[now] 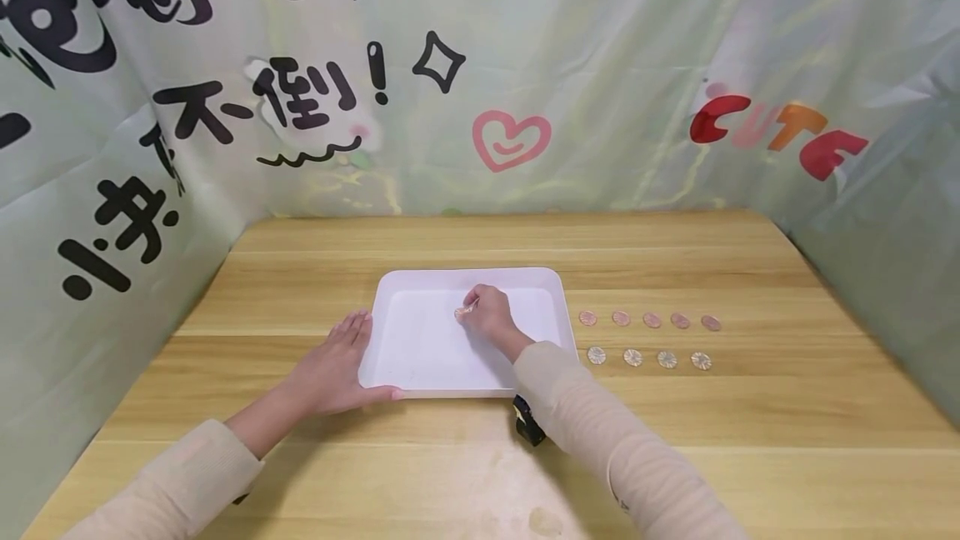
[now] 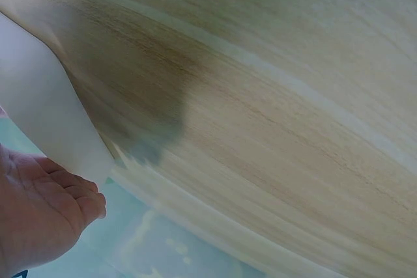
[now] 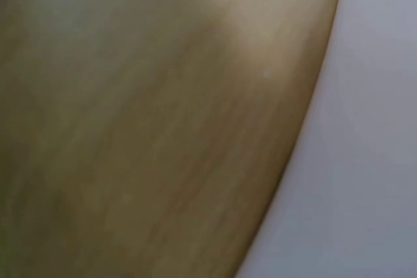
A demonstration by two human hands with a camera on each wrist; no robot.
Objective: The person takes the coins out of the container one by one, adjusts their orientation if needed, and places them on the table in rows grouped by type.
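Observation:
A white rectangular tray (image 1: 427, 357) lies on the wooden table. Over its middle, my right hand (image 1: 491, 312) pinches a small, shiny round disc (image 1: 461, 313) between thumb and fingers; whether the disc touches the tray floor I cannot tell. My left hand (image 1: 337, 367) rests against the tray's left side, fingers extended and thumb along the front rim. The left wrist view shows this hand (image 2: 45, 209) palm-on beside the tray's outer wall (image 2: 55, 89). Only the tray's pale side (image 3: 365, 128) and the table appear in the right wrist view, without the hand.
Right of the tray lie two rows of small discs: a pinkish row behind, including a pink disc (image 1: 652, 320), and a paler row in front, including a silvery disc (image 1: 633, 357). Printed fabric (image 1: 600, 90) walls the table (image 1: 787, 398) at the back and sides.

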